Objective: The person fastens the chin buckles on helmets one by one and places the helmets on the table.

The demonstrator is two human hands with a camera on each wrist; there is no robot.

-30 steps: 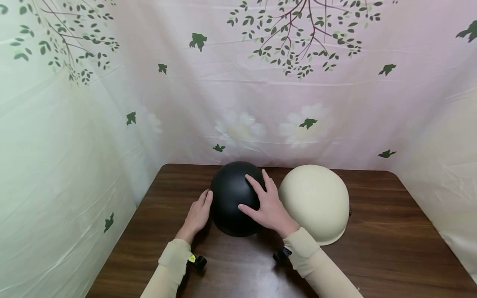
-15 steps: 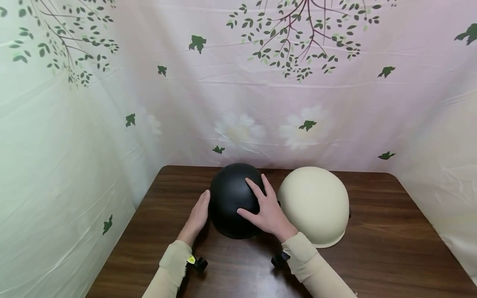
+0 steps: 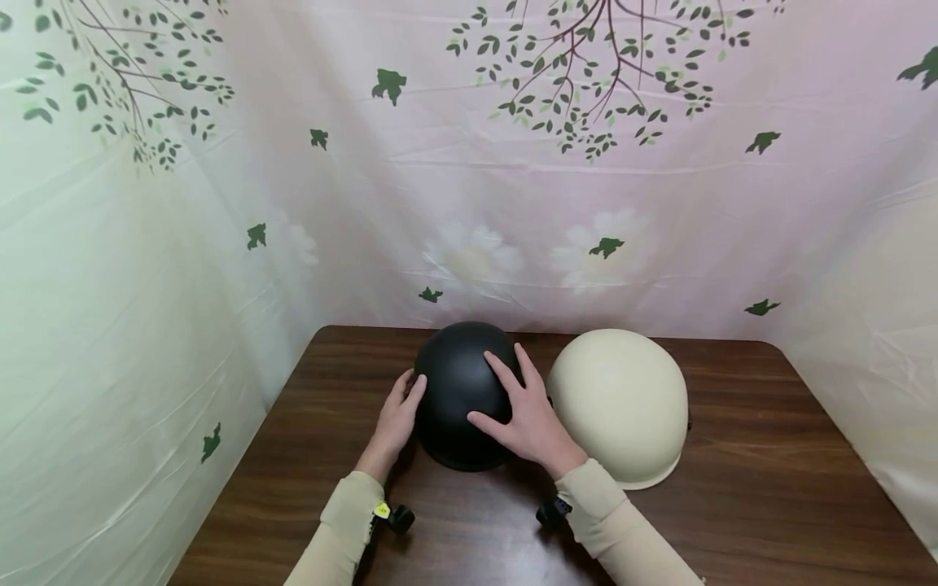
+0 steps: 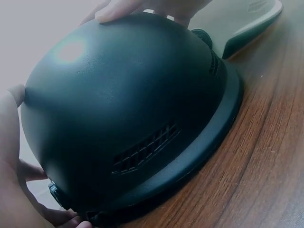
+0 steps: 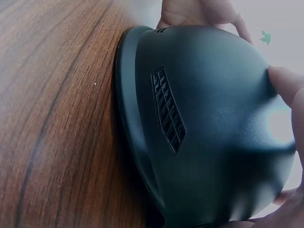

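Observation:
A black helmet [image 3: 462, 391] sits dome up on the wooden table, its mesh-like vent [image 4: 145, 148] and lower rim plain in the left wrist view. At its left side is my left hand [image 3: 394, 417], gripping it there: the thumb lies on the shell, and the fingers bend in low by a small side fastener [image 4: 56, 194]. My right hand [image 3: 529, 411] rests on the dome's right side with spread fingers, the thumb [image 5: 285, 84] pressed to the shell. Just right of this hand stands a cream helmet [image 3: 619, 399], also dome up.
The dark wooden table [image 3: 740, 496] ends at the back against a hanging fabric backdrop [image 3: 498, 195] printed with leaves and flowers. More fabric [image 3: 132, 366] hangs along the left side and the right. Both helmets are near the table's back edge.
My left hand, flat along the helmet's side half a second ago, now has its thumb over the shell and its fingers bent behind. My right hand and both helmets have stayed put.

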